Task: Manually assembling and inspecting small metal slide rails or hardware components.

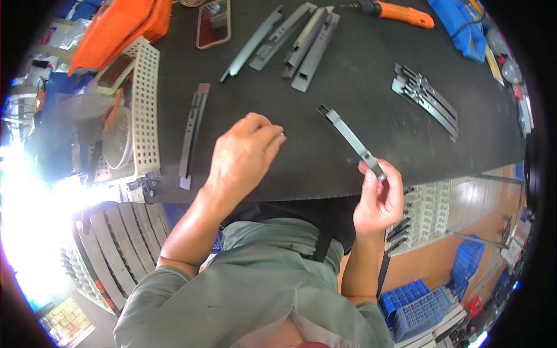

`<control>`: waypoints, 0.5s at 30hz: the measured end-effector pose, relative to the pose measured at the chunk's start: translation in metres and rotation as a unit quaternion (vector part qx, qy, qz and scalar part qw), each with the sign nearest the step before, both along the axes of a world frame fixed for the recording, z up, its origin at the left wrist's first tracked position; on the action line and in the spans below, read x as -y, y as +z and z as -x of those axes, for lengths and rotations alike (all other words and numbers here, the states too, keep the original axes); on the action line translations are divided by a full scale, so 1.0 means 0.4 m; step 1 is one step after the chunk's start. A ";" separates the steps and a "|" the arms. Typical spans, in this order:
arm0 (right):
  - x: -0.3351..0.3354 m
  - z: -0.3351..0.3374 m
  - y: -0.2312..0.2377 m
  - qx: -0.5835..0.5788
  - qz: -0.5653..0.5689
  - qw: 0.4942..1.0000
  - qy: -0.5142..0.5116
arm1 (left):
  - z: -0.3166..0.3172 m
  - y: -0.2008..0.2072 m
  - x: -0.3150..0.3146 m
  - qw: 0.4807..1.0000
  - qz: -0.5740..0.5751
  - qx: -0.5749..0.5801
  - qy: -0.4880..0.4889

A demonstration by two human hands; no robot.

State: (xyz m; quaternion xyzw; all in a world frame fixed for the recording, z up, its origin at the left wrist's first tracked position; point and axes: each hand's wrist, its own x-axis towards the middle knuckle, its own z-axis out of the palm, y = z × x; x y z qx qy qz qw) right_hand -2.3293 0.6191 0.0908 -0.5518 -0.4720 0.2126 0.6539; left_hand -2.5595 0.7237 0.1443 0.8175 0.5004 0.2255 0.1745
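My right hand (380,200) pinches the near end of a slim metal rail (353,139); the rail slants up and to the left over the dark tabletop. Above the table, left of that rail, is my left hand (246,148), its fingers pressed together at the tips. Something small may be between them, but I cannot make it out. A single narrow rail (193,136) lies left of my left hand. Several more metal rails (316,49) lie side by side at the far middle, and another group of rails (426,100) rests on the right.
An orange-handled power screwdriver (400,14) and a phone (213,24) lie at the far side. Along the left edge stand a white perforated basket (146,110) and an orange basket (119,35). A blue bin (461,29) sits far right. Blue crates (420,310) are below, beyond the table edge.
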 end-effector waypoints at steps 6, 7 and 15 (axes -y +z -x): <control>0.002 -0.013 0.012 -0.061 -0.002 0.998 -0.009 | 0.036 0.067 -0.065 1.000 -0.012 0.005 0.006; 0.000 -0.016 0.012 -0.067 -0.001 0.998 -0.011 | 0.043 0.082 -0.095 0.999 -0.019 -0.007 0.033; -0.036 -0.022 0.000 -0.121 0.039 0.992 -0.011 | 0.065 0.001 -0.385 0.991 -0.008 -0.077 0.106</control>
